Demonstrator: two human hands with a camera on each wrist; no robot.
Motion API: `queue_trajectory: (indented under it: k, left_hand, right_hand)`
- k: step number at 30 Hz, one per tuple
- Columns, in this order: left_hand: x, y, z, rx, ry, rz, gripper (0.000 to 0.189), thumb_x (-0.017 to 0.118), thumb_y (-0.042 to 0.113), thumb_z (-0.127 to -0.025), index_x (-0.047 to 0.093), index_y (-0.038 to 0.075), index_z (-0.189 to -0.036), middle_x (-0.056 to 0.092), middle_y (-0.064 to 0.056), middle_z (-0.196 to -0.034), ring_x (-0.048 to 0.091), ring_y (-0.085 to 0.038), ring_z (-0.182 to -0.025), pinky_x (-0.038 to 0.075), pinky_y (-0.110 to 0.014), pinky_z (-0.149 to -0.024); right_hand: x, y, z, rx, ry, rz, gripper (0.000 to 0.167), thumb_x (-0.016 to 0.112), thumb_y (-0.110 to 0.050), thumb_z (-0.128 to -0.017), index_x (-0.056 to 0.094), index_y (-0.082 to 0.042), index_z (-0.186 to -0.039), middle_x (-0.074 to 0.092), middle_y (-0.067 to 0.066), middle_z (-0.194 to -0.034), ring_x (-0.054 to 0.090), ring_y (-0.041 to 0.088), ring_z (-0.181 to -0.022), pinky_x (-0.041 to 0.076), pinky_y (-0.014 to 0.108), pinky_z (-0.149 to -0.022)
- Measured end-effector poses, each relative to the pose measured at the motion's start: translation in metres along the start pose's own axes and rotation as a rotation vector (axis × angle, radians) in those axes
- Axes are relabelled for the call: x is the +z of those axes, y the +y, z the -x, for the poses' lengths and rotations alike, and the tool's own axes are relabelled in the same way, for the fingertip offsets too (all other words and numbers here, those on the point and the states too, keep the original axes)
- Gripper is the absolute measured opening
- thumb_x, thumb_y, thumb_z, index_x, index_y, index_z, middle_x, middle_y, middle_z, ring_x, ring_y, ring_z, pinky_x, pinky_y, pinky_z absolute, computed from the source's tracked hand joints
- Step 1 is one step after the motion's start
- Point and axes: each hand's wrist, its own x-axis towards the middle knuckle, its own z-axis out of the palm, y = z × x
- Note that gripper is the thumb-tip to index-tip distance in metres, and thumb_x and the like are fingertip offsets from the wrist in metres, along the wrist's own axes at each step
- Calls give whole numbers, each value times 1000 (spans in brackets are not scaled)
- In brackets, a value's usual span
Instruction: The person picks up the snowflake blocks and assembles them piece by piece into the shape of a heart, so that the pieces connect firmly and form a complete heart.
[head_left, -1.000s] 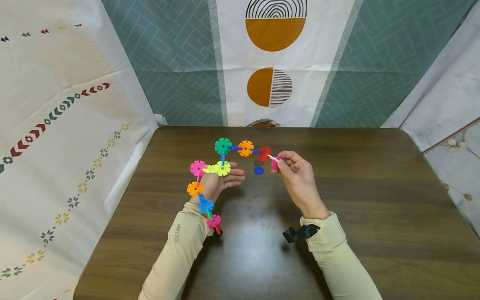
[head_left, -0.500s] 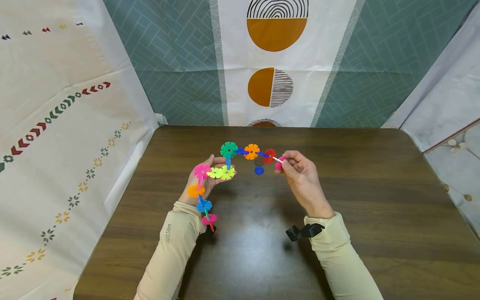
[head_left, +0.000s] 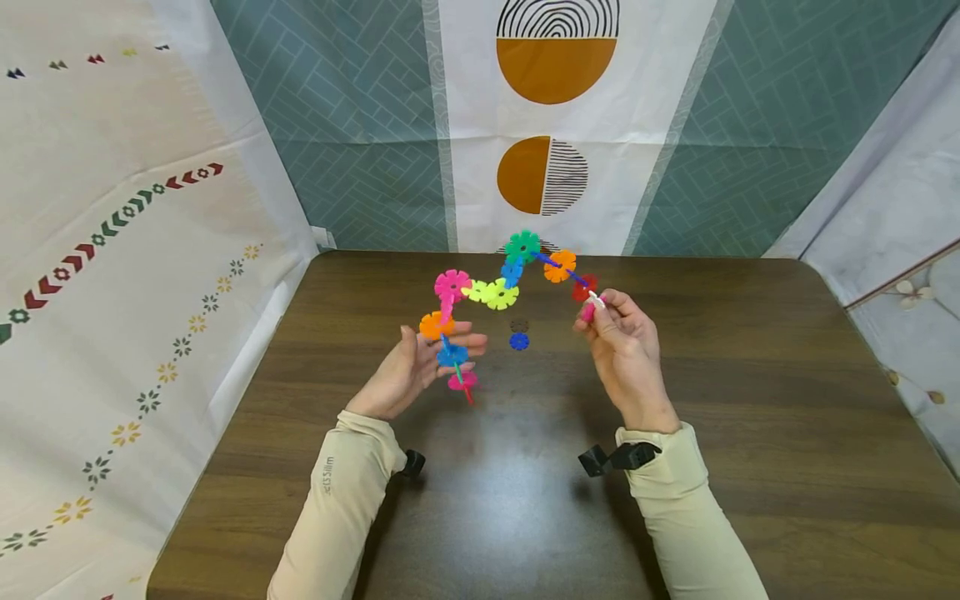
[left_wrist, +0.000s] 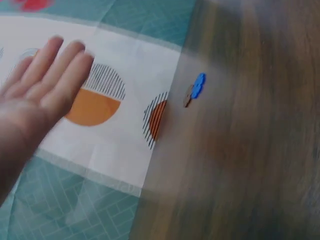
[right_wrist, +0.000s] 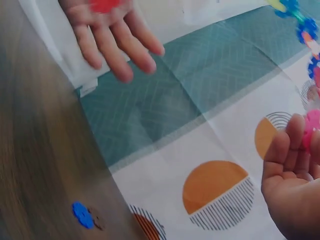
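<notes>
A chain of interlocking flower-shaped plastic discs (head_left: pixel 501 294) hangs in the air between the hands, arching up to a green disc (head_left: pixel 522 247). My right hand (head_left: pixel 626 354) pinches the pink disc (head_left: pixel 588 312) and a white piece at the chain's right end, beside a red disc (head_left: pixel 585 288). My left hand (head_left: pixel 397 375) is spread with straight fingers, palm turned up, near the chain's hanging left end. An orange disc (head_left: pixel 436 325) and a blue disc (head_left: pixel 452 355) overlap its fingers in the head view; whether they touch is unclear. The left wrist view shows that left hand (left_wrist: pixel 35 95) gripping nothing.
A loose blue disc (head_left: pixel 519 341) and a brown disc (head_left: pixel 519 325) lie together on the wooden table (head_left: pixel 750 375). Patterned cloth (head_left: pixel 360 125) hangs behind the table's far edge, and white cloth (head_left: pixel 150 333) covers the left side.
The chain has risen and shifted right with my right hand, its green disc now above the table's far edge. My left hand, formerly beneath the yellow discs, now lies by the lower left end.
</notes>
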Motion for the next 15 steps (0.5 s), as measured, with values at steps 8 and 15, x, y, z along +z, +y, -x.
queue_trajectory:
  k: [8,15]
  left_hand:
    - [22,3,-7,22,66,-30,50,60,21,-98,43,0,-140,53,-28,-132,59,-43,-113,49,-50,-95]
    - [41,8,-22,79,234,-27,38,61,17,-97,53,-1,-130,57,-31,-123,63,-42,-106,50,-48,-93]
  right_hand:
    - [3,12,-2,25,47,-69,6,58,0,-95,55,-1,-100,66,12,-93,64,23,-84,54,29,-84]
    - [1,25,2,102,-105,-15,8,55,3,-96,55,-1,-104,68,13,-100,69,24,-92,52,33,-92]
